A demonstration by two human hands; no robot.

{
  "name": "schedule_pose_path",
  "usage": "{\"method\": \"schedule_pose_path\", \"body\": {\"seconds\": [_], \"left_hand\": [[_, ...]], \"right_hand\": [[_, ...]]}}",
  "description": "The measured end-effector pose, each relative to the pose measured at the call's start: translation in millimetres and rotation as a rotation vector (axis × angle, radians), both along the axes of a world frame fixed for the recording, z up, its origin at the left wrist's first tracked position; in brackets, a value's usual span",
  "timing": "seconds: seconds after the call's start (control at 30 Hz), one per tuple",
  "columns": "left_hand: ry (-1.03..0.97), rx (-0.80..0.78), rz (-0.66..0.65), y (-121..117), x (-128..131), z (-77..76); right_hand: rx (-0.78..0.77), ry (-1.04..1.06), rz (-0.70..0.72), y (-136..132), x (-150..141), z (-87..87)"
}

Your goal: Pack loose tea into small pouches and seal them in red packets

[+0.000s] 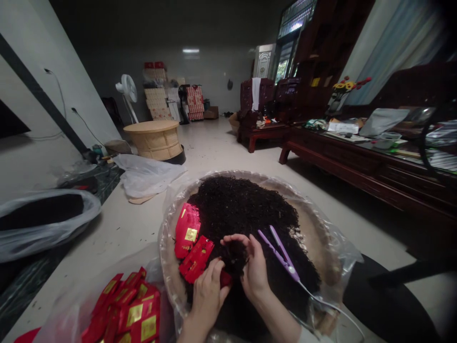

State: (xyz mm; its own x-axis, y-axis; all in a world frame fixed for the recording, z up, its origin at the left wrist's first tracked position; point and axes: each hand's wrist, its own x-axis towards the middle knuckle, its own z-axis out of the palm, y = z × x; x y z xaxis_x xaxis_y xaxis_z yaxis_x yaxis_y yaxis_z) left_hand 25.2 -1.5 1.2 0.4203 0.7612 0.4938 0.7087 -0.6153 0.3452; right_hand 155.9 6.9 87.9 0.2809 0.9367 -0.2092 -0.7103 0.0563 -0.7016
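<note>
— Pale tiled floor point(221, 147) runs back to a grey wall, with dark carved wooden furniture point(357, 162) down the right side and a white standing fan point(127, 90) at the far left. What sits right under the camera?

— One round tray point(321, 224) lined with clear plastic, heaped with dark loose tea leaves point(239, 209). Both hands are in the heap at its near edge.

— What are the hands doing?

— The left hand point(207, 291) is curled around one small red packet point(224, 278), fingers closed on it. The right hand point(254, 267) is cupped, fingers bent into the leaves, pinching some against the packet's mouth.

— How many packets can you count?

— On the leaves to the left of the hands lie two loose clusters of red and gold packets point(189, 240), perhaps five or six in all; they overlap, so I cannot tell exactly. A bigger pile of packets point(124, 314) lies in a clear bag at bottom left, too many to count.

— Anything else on the tray?

— One purple sealing clip point(280, 252) with a white cord, resting on the leaves just right of the right hand. One round wooden tub point(156, 138) stands farther back on the floor.
</note>
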Motion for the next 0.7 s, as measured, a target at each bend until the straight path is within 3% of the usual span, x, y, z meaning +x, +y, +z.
{"method": "schedule_pose_path", "body": {"seconds": [0.23, 0.4, 0.53, 0.6, 0.7], "left_hand": [[0.004, 0.087, 0.027, 2, 1, -1.2], [-0.009, 0.134, 0.026, 2, 1, 0.6], [-0.020, 0.140, 0.031, 1, 0, 2.1], [-0.016, 0.137, 0.039, -1, -1, 2.3], [-0.015, 0.127, 0.032, -2, -2, -0.7]], "right_hand": [[0.111, -0.321, 0.163, -7, 6, -4.7], [0.199, -0.320, 0.284, -13, 14, -11.8], [0.209, -0.340, 0.226, -16, 30, -20.3], [0.180, -0.547, 0.190, -19, 39, -22.4], [0.234, -1.089, 0.260, -28, 44, -19.2]]}}
